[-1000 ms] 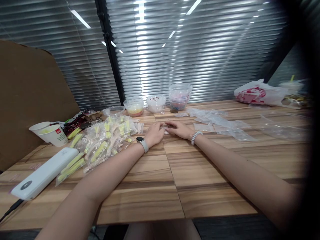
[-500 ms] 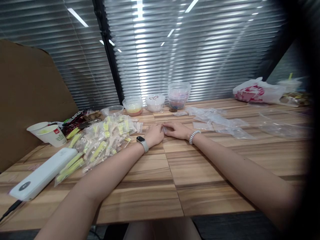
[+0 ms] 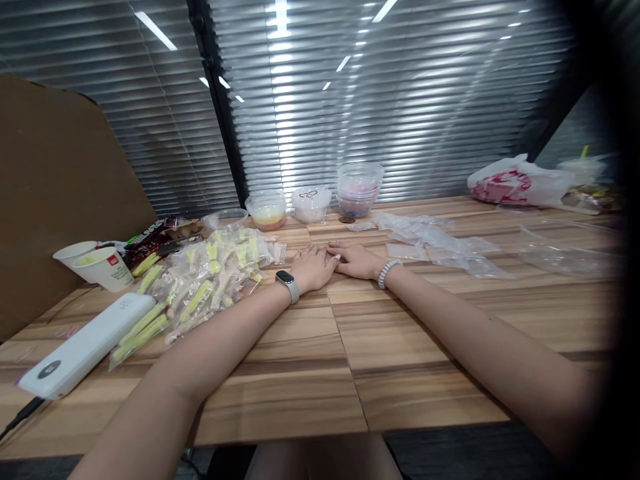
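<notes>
My left hand (image 3: 314, 268) lies palm down on the wooden table, fingers stretched forward and its thumb reaching across to my right hand (image 3: 356, 261). That right hand also rests low on the table, fingers pointing left and touching the left thumb. What lies beneath the palms and fingertips is hidden. Beside my left hand spreads a pile of small clear bags (image 3: 213, 267) with yellow and pale strips in them. To the right of my right hand lie flat clear plastic bags (image 3: 425, 239).
Clear bowls (image 3: 266, 212) and a bowl stack (image 3: 359, 190) stand along the back by the blinds. A white sealing machine-like bar (image 3: 90, 347) with a cord, paper cups (image 3: 107, 268) and a cardboard panel (image 3: 60, 200) are at left. A plastic carrier bag (image 3: 520, 181) sits far right.
My left hand has flattened and its fingers have spread, with the thumb now against the right fingers. The bit of clear plastic seen between the hands is now out of sight.
</notes>
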Motion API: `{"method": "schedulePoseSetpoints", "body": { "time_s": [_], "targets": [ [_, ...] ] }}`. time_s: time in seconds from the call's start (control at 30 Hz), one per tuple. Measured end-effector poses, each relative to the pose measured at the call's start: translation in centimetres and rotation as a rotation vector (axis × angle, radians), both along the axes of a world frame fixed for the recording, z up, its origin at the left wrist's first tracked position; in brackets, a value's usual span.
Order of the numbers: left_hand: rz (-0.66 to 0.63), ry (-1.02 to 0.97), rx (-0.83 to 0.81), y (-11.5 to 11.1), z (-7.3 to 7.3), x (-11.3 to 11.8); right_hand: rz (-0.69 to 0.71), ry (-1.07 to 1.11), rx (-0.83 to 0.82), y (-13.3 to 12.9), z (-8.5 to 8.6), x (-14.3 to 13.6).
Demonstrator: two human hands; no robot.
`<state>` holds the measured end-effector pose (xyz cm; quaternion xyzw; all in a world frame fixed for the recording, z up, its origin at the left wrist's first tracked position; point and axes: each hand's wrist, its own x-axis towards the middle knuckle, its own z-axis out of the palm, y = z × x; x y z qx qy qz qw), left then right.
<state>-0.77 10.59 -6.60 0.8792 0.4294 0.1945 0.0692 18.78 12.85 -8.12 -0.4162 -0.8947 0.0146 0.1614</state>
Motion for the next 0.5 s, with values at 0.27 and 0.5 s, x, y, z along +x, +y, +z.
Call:
{"method": "schedulePoseSetpoints", "body": {
  "time_s": [0.27,0.5],
  "targets": [
    [0.007,0.065,-0.074,0.46,-0.23,0.05,0.007,0.000,-0.016,-0.20,0.18,-0.04],
    [-0.015,0.112,-0.079,0.91,-0.41,0.05,-0.007,-0.038,-0.016,-0.12,0.09,-0.05]
  ]
}}
